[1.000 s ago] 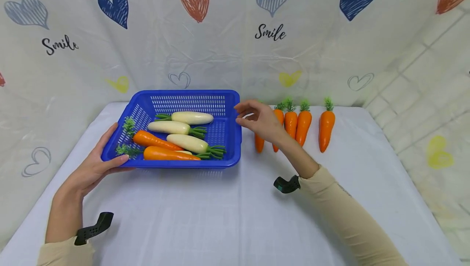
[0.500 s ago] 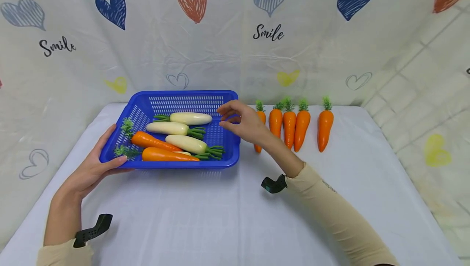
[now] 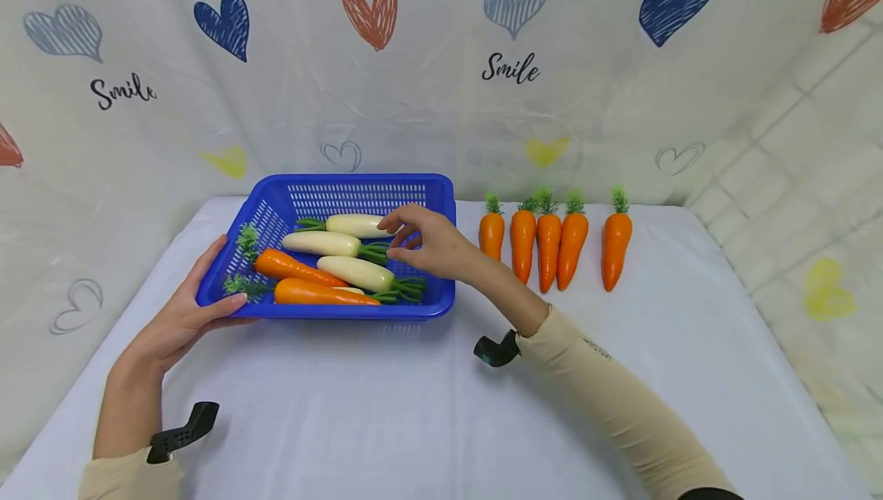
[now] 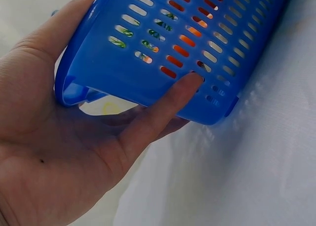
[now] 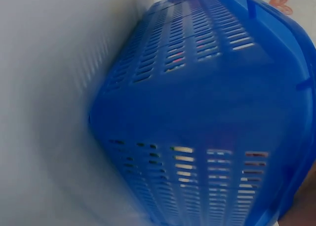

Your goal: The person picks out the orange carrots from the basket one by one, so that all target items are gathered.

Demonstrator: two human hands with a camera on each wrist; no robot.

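Grips the basket point(image 3: 345, 312) by its near left corner with the left hand point(image 3: 182, 312), thumb over the rim, fingers spread against the outer wall. Reaches over the right half of it with the right hand point(image 3: 434, 243), fingers loosely bent, with a gap between thumb and forefinger, apparently holding nothing; cannot tell whether touching the radishes point(image 3: 355, 273). In the basket, 3 radishes plus apparently part of a 4th, and 2 carrots point(image 3: 317, 292) with leaves to the left. On the table point(image 3: 414, 408), right of the basket, 5 more carrots in a row, 1 farther apart at the right end. Behind, a curtain point(image 3: 441, 101) printed with hearts.
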